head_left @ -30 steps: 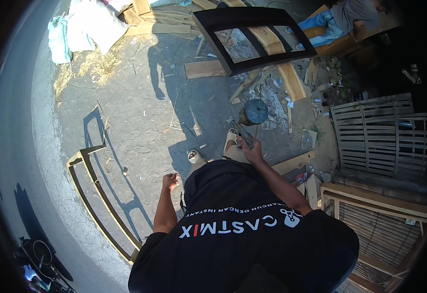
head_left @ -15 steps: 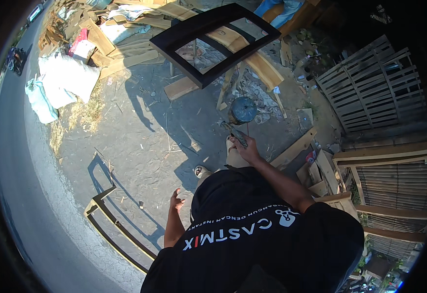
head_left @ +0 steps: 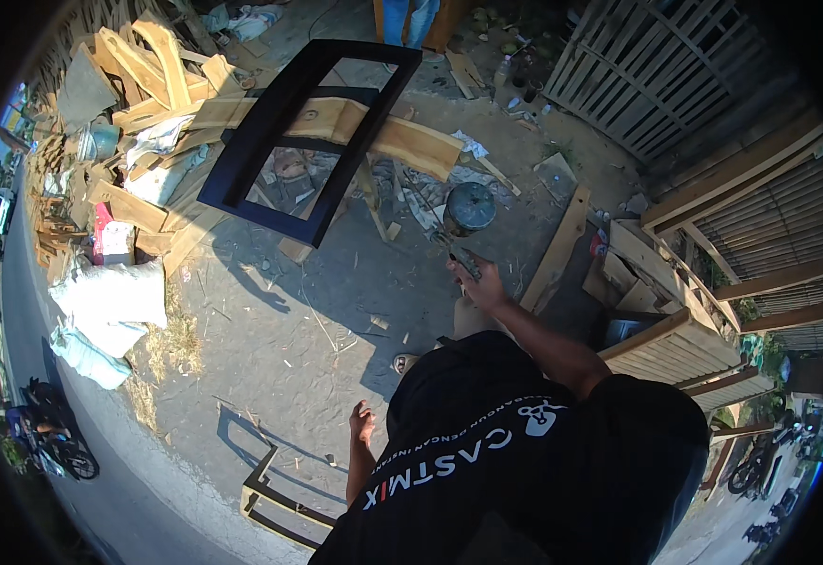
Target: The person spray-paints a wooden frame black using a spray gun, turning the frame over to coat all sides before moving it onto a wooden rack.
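My right hand (head_left: 480, 284) is closed round the grip of what looks like a metal spray gun (head_left: 461, 256), held out ahead of my legs. Just beyond its tip stands a dark round can (head_left: 471, 207) with a stained top. My left hand (head_left: 363, 421) hangs low by my side, fingers loosely bent and apart, holding nothing. Ahead and to the left, a dark-painted wooden frame (head_left: 275, 118) with two openings rests across a pale wood slab (head_left: 421, 149). The slab is propped on wooden legs, partly hidden by the frame.
Wood offcuts (head_left: 138, 71) and white sacks (head_left: 110, 301) lie to the left, beside a road with a motorcycle (head_left: 49, 428). A slatted panel (head_left: 642, 75) and wooden frames (head_left: 727, 179) stand at right. Another person's legs (head_left: 410, 24) show at the far side. A small frame (head_left: 284, 504) lies lower left.
My view has turned and moved, so the dark frame sits further left. The spray gun stays in my right hand. My left hand's fingers are more bent. The motorcycle on the road appears nearer.
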A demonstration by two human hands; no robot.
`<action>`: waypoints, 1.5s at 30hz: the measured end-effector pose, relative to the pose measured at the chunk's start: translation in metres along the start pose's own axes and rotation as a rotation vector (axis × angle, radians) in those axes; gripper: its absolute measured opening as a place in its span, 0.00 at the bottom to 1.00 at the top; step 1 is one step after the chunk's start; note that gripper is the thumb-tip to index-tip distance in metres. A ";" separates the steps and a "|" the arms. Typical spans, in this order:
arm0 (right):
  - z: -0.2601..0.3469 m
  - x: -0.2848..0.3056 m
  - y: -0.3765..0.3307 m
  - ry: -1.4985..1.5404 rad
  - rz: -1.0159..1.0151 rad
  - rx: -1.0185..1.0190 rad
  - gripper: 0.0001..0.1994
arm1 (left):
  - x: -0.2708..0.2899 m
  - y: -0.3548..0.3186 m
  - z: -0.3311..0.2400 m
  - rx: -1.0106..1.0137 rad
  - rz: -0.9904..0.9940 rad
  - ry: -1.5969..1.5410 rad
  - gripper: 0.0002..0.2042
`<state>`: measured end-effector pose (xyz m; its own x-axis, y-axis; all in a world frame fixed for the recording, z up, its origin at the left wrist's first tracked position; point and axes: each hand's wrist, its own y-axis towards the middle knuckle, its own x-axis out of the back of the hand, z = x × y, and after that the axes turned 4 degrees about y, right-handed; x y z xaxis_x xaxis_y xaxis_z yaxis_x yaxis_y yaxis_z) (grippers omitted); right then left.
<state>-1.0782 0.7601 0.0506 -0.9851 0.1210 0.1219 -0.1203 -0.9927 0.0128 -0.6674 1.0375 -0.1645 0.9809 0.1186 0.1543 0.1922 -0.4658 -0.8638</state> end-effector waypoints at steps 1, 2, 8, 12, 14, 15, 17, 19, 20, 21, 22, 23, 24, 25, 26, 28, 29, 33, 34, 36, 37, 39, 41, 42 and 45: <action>0.006 0.009 0.007 -0.010 -0.012 -0.016 0.13 | 0.004 0.008 0.006 -0.025 0.046 -0.006 0.25; 0.008 0.022 0.016 -0.023 -0.034 -0.030 0.11 | 0.002 0.018 0.004 -0.052 0.100 -0.007 0.24; -0.034 0.123 0.075 -0.147 -0.252 -0.018 0.15 | -0.077 0.026 -0.073 0.119 0.115 -0.106 0.22; -0.043 0.175 0.118 -0.147 -0.308 -0.166 0.15 | -0.150 0.046 -0.110 -0.434 0.134 0.698 0.24; -0.047 0.201 0.139 -0.008 -0.390 -0.204 0.15 | -0.187 0.055 -0.145 -0.403 0.128 0.665 0.24; -0.053 0.217 0.149 -0.011 -0.394 -0.206 0.15 | -0.208 0.057 -0.169 -0.365 0.141 0.605 0.24; -0.071 0.245 0.168 0.001 -0.437 -0.348 0.13 | -0.244 0.057 -0.210 -0.350 0.162 0.545 0.25; -0.097 0.275 0.183 0.104 -0.470 -0.349 0.13 | -0.276 0.054 -0.245 -0.363 0.213 0.551 0.25; -0.109 0.289 0.188 0.204 -0.488 -0.338 0.12 | -0.291 0.055 -0.261 -0.376 0.242 0.557 0.25; -0.115 0.296 0.196 0.208 -0.500 -0.364 0.12 | -0.301 0.052 -0.273 -0.386 0.266 0.559 0.25; -0.119 0.307 0.207 0.306 -0.540 -0.324 0.12 | -0.312 0.051 -0.286 -0.401 0.295 0.563 0.25; -0.123 0.317 0.218 0.402 -0.581 -0.283 0.12 | -0.322 0.051 -0.298 -0.414 0.324 0.559 0.25; -0.128 0.329 0.228 0.400 -0.606 -0.302 0.12 | -0.334 0.050 -0.314 -0.429 0.362 0.562 0.25; -0.135 0.344 0.236 0.413 -0.667 -0.326 0.12 | -0.346 0.052 -0.330 -0.444 0.403 0.561 0.25; -0.142 0.359 0.243 0.424 -0.728 -0.354 0.13 | -0.357 0.055 -0.347 -0.454 0.448 0.560 0.26; -0.149 0.401 0.248 0.317 -0.792 -0.442 0.12 | -0.392 0.062 -0.392 -0.477 0.557 0.584 0.26; -0.153 0.415 0.257 0.220 -0.803 -0.490 0.12 | -0.409 0.069 -0.413 -0.496 0.606 0.599 0.26; -0.172 0.464 0.311 0.490 -0.994 -0.262 0.08 | -0.472 0.114 -0.452 -0.521 0.711 0.773 0.27; -0.179 0.475 0.331 0.503 -1.001 -0.275 0.08 | -0.464 0.145 -0.431 -0.505 0.723 0.902 0.26; -0.215 0.505 0.352 0.381 -1.059 -0.363 0.06 | -0.477 0.184 -0.410 -0.493 0.776 1.165 0.26; -0.236 0.522 0.354 0.323 -1.071 -0.474 0.06 | -0.489 0.192 -0.416 -0.581 0.840 1.463 0.26; -0.291 0.543 0.360 0.352 -1.168 -0.474 0.07 | -0.514 0.193 -0.441 -0.866 1.000 2.034 0.27; -0.350 0.559 0.382 0.401 -1.218 -0.455 0.07 | -0.520 0.200 -0.444 -0.265 0.687 1.833 0.33; -0.385 0.569 0.387 0.468 -1.230 -0.370 0.09 | -0.530 0.205 -0.444 -0.116 0.528 1.749 0.37; -0.488 0.610 0.404 0.550 -1.358 -0.310 0.10 | -0.561 0.225 -0.428 -0.089 0.303 1.705 0.49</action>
<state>-1.7880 0.4336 -0.3541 -0.0172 0.9817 -0.1897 -0.9084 -0.0947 -0.4073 -1.1615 0.4909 -0.2400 -0.1043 -0.9318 0.3478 -0.0464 -0.3448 -0.9375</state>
